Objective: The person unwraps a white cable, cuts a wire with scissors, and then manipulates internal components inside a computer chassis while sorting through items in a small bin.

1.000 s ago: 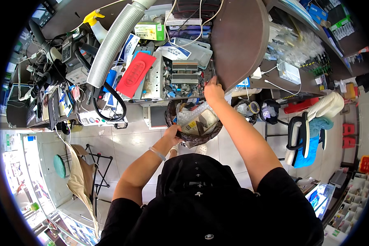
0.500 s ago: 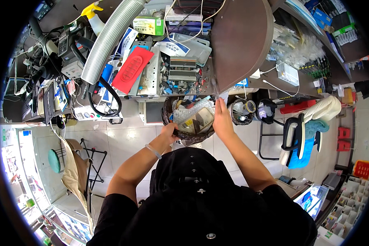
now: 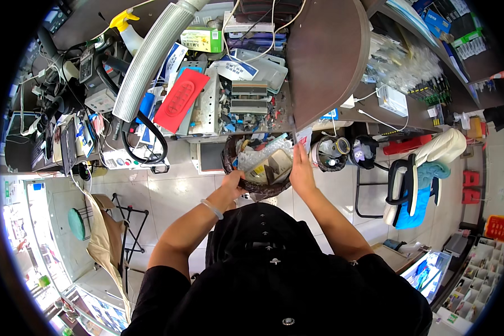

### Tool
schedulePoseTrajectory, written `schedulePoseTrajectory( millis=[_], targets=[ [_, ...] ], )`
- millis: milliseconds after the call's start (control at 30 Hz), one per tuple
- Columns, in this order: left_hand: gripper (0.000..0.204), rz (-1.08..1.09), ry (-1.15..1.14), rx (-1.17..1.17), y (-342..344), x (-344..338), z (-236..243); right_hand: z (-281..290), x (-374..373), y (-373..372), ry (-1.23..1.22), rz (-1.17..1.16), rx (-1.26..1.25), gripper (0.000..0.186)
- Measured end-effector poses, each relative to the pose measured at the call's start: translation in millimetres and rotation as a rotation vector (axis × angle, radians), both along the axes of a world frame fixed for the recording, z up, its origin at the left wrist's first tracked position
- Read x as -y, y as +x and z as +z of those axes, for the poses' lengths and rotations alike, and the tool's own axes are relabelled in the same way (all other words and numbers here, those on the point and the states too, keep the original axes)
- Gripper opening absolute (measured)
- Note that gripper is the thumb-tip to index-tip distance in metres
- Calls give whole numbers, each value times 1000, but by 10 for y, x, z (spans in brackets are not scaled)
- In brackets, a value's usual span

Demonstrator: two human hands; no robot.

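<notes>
A trash bin lined with a dark bag point(image 3: 227, 157) stands in front of me, close to the desk's front edge. Scrap fills it: a strip of bubble wrap point(image 3: 267, 154) lies across the top, over a clear and beige plastic package point(image 3: 277, 167). My left hand point(image 3: 233, 183) is closed on the bin's near left rim. At the bin's right side is my right hand point(image 3: 302, 175), fingers pointing up toward the desk. A thin white piece with red marks point(image 3: 303, 136) sits at its fingertips; the hand partly hides it.
The desk above the bin bears a red silicone pad point(image 3: 181, 101), a perforated metal plate point(image 3: 205, 112) and a litter of small parts point(image 3: 249, 119). A ribbed grey hose point(image 3: 151, 61) hangs over its left part. Right of the bin stand a second bin point(image 3: 330, 162) and a padded chair point(image 3: 411, 190).
A thin blurred thing at my right fingertips has given way to a clearer white piece with red marks. The right hand has dropped slightly; the left stays on the rim.
</notes>
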State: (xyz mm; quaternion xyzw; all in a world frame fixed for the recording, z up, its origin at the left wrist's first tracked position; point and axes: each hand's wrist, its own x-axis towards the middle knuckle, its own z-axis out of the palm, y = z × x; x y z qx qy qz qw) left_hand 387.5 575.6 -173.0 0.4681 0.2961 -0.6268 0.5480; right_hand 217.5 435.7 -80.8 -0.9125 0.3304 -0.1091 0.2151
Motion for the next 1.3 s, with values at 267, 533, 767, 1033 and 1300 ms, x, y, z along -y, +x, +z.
schedulePoseTrajectory(
  millis=[267,533,767,1033,1300],
  targets=[
    [31,51,98,73,-148,-1,120,55,-131,-40,43,42,136,56],
    [29,37,135,66,-67,36,110,-86,599,602,-95,-34,15,53],
    [20,31,121,47,-38,58,119,3,23,3,76,110,-76,56],
    [19,-16,63,105,-65,-112,11,132,-120,-239,120,40,110,56],
    [27,-48,-125,323,96,-411,-278,145,-191,-280,306,73,85,55]
  ],
)
